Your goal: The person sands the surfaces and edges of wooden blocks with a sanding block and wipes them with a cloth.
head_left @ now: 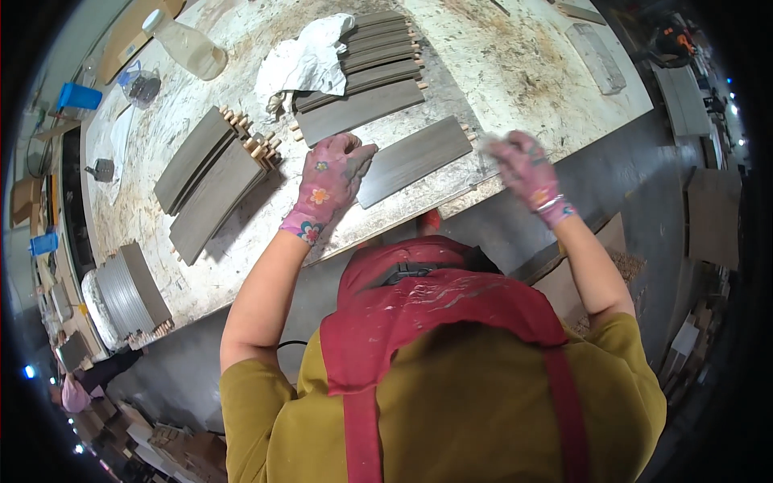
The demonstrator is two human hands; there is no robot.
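Grey board lies on the table, its long axis slanting away rightward. At its left end is the left hand, the nearer one — fingers curled, but whether gripping, I cannot tell. Off its right end, just apart, is the right hand — blurred, fingers partly bent, its grip likewise unclear.

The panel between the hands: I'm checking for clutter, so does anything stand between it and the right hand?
Nothing separate is visible between the right hand and the panel; only its end pegs and tabletop show there. The fingertips are blurred.
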